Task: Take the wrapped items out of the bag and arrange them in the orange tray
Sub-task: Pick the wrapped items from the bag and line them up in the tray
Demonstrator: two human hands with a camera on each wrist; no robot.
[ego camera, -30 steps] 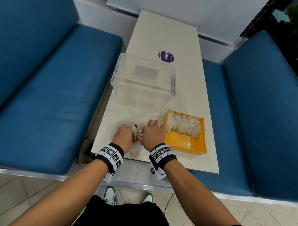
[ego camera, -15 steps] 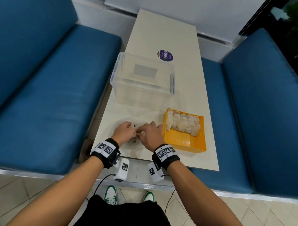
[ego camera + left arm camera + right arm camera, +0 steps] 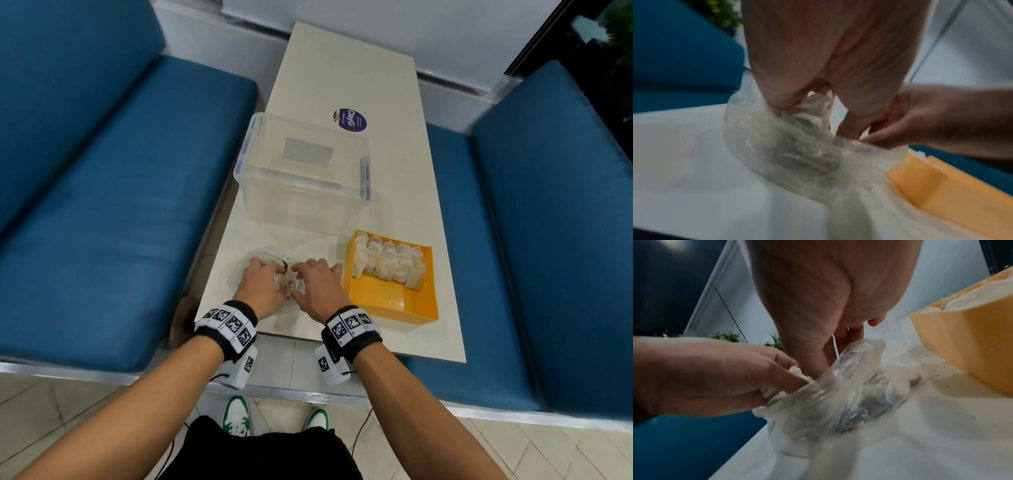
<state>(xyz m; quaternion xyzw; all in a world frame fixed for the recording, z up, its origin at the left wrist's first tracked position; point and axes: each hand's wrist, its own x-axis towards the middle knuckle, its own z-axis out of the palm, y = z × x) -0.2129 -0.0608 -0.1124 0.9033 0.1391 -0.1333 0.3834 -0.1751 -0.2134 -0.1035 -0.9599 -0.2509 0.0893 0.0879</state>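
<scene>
Both hands meet at the clear plastic bag point(image 3: 270, 265) just left of the orange tray point(image 3: 394, 301), where wrapped items point(image 3: 388, 263) stand in rows, long axes toward the tray's far wall. From my left wrist, left hand point(image 3: 828, 65) pinches the bag mouth. From my right wrist, right hand point(image 3: 828, 296) fingers curl inside; I'd pin the bag and draw one item straight out.
</scene>
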